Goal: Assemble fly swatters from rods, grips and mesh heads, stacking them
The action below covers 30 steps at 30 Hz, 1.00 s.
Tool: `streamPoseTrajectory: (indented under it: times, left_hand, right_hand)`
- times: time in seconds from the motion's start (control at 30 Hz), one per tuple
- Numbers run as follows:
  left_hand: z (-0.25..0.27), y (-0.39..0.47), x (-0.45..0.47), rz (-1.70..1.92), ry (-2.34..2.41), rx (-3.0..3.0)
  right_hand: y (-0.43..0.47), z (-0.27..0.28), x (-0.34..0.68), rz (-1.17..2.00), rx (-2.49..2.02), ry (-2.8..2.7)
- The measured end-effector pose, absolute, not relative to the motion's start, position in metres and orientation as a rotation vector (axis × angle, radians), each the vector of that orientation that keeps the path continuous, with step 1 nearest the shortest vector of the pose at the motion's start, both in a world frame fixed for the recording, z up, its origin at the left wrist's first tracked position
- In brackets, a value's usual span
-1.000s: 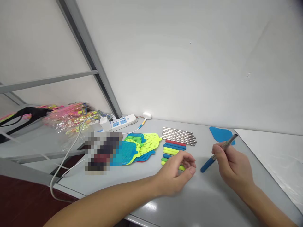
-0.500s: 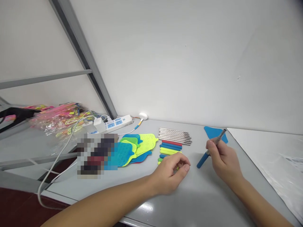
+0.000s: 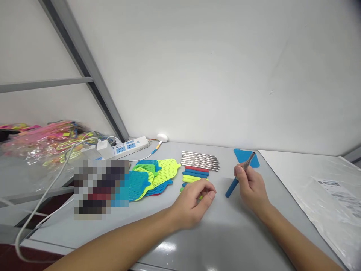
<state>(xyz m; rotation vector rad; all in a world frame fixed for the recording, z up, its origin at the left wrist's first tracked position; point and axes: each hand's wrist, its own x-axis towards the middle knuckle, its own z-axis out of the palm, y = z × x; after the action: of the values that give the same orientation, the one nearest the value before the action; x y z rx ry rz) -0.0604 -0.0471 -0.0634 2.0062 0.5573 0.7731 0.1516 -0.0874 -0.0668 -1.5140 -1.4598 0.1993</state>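
My right hand [image 3: 252,188] is closed around a metal rod with a blue grip [image 3: 231,188]. The blue end slants down to the left, and the ribbed metal end sticks out above my fingers. My left hand [image 3: 194,203] is curled, thumb tip against the bent fingers; whatever lies inside is hidden. Partly behind that hand is a row of coloured grips [image 3: 196,174] in red, blue, yellow and green. Just beyond them, a bunch of thin metal rods [image 3: 200,160] lies side by side. Mesh fly swatter heads [image 3: 167,173] overlap to the left, in blue, green and yellow.
A flat blue piece [image 3: 244,155] lies behind my right hand. White plastic sheeting [image 3: 293,177] covers the table's right side. A power strip [image 3: 131,146] with cables and a white round device [image 3: 162,137] stand at the back. Plastic-bagged goods [image 3: 53,139] fill the shelf at left.
The view has turned slightly to the right, so everything sits further left. My right hand tilts the rod a little differently; both hands keep nearly the same pose.
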Motion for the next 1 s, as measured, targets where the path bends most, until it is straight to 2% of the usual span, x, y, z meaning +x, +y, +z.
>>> streamPoseTrajectory:
  times: [0.37,1.0]
  left_hand:
    - [-0.065,-0.044,-0.060,0.766,0.590,1.995]
    - [-0.067,-0.041,-0.061,0.818,0.548,1.986]
  right_hand:
    - [-0.090,-0.075,0.137,0.269,-1.292,-1.637]
    - [-0.084,-0.096,0.138,0.260,-1.301,-1.514]
